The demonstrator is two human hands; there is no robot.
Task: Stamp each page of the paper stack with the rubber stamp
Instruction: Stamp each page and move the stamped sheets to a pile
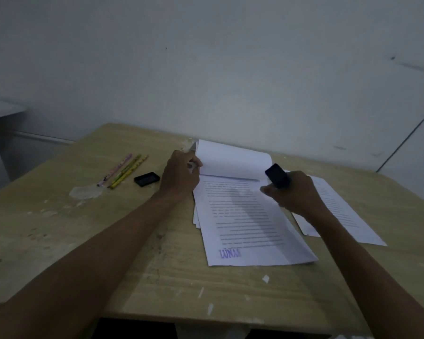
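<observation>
**Inspector:** Report the paper stack (250, 221).

**Assistant:** It lies on the wooden surface (83, 241), right of centre, running from near the far edge toward the near edge. The exposed page carries printed lines and a purple stamp mark (230, 253) reading "LUNAS" at its near left corner. Edges of lower sheets show fanned along the left side.

**Inspector:** Left hand?

**Assistant:** The left hand (180, 178) is at the stack's far left corner. Its grip pinches the folded-back sheet (230, 159), which is curled over toward the far edge of the surface.

**Inspector:** Right hand?

**Assistant:** The right hand (296, 194) is over the stack's far right corner. Its grip is closed around the rubber stamp (277, 176), a black block that stands tilted above the fingers, clear of the page.

**Inspector:** Other items?

**Assistant:** A separate printed sheet (340, 211) lies to the right of the stack, partly under the right forearm. A black ink pad (147, 179) sits just left of the left hand. Three pencils (123, 171) lie side by side farther left, touching or nearly so, toward the far left corner. A pale smear (86, 192) marks the surface at their near ends. A small white scrap (265, 278) lies near the stack's near edge.
</observation>
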